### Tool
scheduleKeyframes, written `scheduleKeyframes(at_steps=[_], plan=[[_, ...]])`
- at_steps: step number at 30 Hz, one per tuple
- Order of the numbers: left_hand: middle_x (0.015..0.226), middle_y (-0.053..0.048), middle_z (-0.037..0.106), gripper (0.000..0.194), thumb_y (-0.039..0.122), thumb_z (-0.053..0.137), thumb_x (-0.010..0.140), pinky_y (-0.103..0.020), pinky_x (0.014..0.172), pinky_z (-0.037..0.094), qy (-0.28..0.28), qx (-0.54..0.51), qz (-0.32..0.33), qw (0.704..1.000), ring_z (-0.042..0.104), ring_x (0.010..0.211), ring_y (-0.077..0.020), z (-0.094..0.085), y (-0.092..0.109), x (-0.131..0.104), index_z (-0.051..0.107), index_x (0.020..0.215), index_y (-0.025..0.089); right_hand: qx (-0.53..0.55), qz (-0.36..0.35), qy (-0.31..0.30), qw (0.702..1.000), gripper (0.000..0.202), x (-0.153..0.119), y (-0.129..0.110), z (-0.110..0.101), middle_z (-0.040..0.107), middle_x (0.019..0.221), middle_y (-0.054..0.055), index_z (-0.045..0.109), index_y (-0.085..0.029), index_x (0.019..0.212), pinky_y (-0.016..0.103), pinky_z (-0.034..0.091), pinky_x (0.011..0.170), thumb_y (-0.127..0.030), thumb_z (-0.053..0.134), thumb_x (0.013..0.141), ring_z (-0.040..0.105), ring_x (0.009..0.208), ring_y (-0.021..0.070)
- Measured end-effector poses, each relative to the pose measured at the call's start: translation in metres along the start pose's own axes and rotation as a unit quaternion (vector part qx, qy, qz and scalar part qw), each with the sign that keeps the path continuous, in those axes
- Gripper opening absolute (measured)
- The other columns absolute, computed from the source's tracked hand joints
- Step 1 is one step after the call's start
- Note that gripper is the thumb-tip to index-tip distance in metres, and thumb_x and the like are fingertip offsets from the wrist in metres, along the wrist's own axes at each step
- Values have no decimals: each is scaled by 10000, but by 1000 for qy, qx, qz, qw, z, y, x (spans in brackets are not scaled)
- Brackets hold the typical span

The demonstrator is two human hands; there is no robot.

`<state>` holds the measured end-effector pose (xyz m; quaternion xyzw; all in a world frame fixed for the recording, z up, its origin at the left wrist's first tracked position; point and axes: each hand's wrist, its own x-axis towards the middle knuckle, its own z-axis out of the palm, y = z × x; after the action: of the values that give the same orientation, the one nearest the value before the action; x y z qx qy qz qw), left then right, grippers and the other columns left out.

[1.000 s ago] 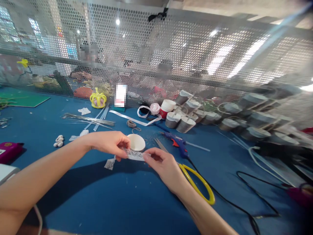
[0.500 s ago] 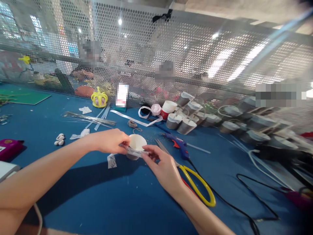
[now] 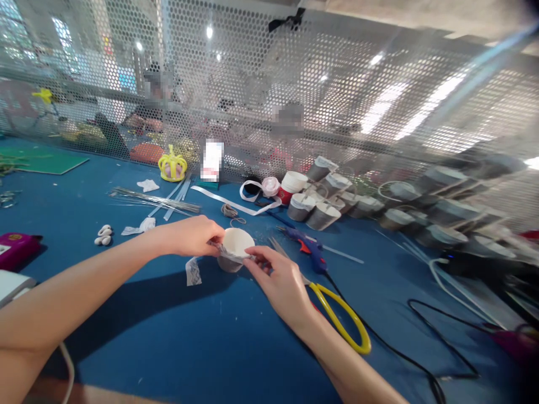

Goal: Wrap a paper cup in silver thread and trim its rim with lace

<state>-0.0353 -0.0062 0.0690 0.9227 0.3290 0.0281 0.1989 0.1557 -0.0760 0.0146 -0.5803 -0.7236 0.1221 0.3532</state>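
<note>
A small paper-like cup [image 3: 238,242], pale inside and greyish outside, stands on the blue table between my hands. Its near rim has a strip of whitish lace [image 3: 193,272] along it, whose loose end hangs out to the left below my wrist. My left hand [image 3: 197,237] pinches the lace at the left side of the rim. At the right side of the rim, the thumb and fingers of my right hand [image 3: 283,279] close on the other part of the strip. Just right of that hand lie scissors [image 3: 343,314] with yellow handles, partly covered by it.
A blue glue gun [image 3: 308,247] with a black cord lies to the right. Behind stand several grey cups [image 3: 323,215], a white ribbon [image 3: 227,201] and a yellow crown-shaped piece [image 3: 172,166]. Thin wires [image 3: 155,201] and clear glue sticks lie back left. A perforated metal screen [image 3: 244,84] closes the back.
The lace has shifted up against the cup's near rim, and more of the cup's outer wall shows below it. Both hands keep their pinch. The view has tilted slightly.
</note>
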Motion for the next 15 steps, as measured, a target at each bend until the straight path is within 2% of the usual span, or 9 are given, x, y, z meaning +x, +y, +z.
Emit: scheduleKeyframes(at_steps=[6,11,15], plan=[[669,-10,629,67,190,561,731,-210,519,279,-2,10,-7,1000,518,586,-106,-1,3,-1,601,709,141,-16,-16,-11,1000,201,0,1,0,670,759,41,646,-208,944,284,464,607,-279,544,785,585,639,167],[732,-41,638,70,193,567,728,-234,565,301,13,34,-13,999,539,669,-149,0,2,0,615,724,142,-34,-28,-17,999,213,-2,0,0,671,775,46,640,-207,973,286,468,622,-281,539,801,594,657,174],[754,-53,640,80,199,567,729,-243,584,314,4,42,-11,999,547,694,-163,1,1,-1,620,725,139,-43,-46,-14,998,223,-4,-1,0,670,781,57,641,-184,977,286,467,623,-288,532,812,600,668,178]])
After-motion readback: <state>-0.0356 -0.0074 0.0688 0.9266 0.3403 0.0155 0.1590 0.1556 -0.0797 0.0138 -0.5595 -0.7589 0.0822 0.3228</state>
